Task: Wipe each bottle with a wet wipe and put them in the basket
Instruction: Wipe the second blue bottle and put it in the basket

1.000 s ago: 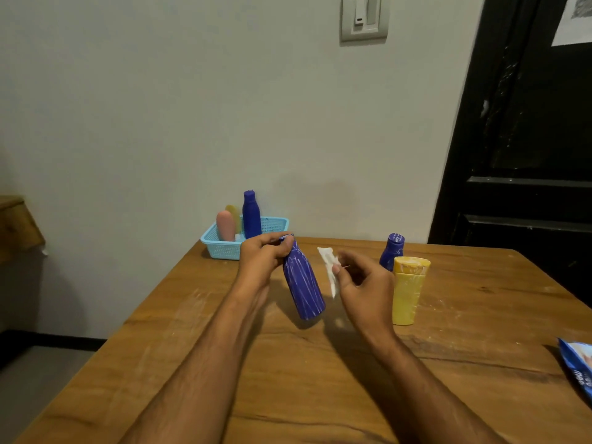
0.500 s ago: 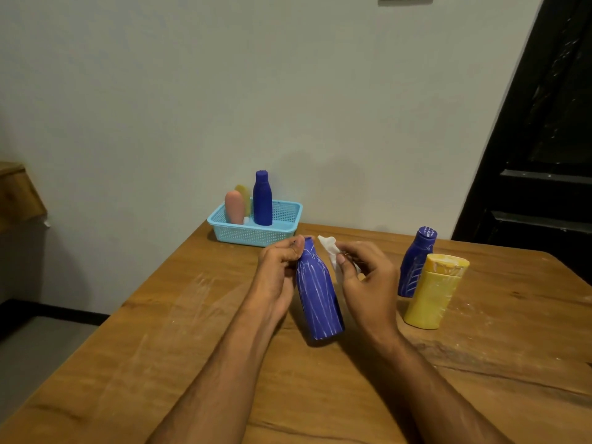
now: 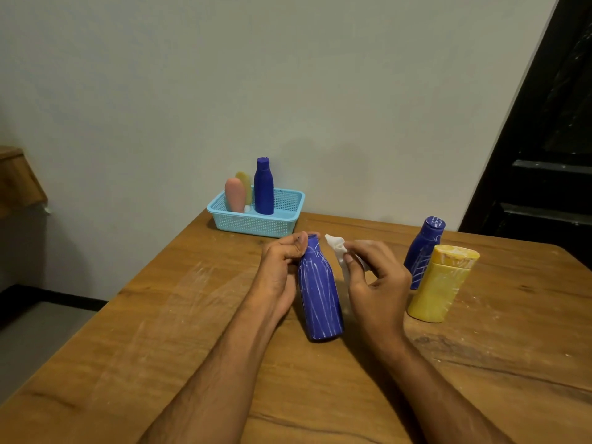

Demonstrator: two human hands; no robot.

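Note:
A blue bottle streaked with white [image 3: 320, 296] stands tilted on the wooden table [image 3: 160, 331]. My left hand [image 3: 282, 270] grips its neck from the left. Just right of it, my right hand [image 3: 374, 277] pinches a crumpled white wet wipe [image 3: 339, 251] close to the bottle's shoulder. Further right stand a second streaked blue bottle [image 3: 423, 251] and a yellow bottle [image 3: 442, 283], side by side. At the table's back edge sits a light-blue basket [image 3: 256, 224] holding a blue bottle [image 3: 263, 187], a pink bottle [image 3: 234, 195] and a pale yellow one [image 3: 245, 182].
A pale wall runs behind the table. A dark door [image 3: 544, 139] fills the right side. A wooden piece of furniture [image 3: 16, 177] juts in at the far left. White smears mark the tabletop left of my arms.
The view has dipped and shifted, so the wall switch has left the frame. My right hand with the wipe has come in close to the bottle, which now stands more upright.

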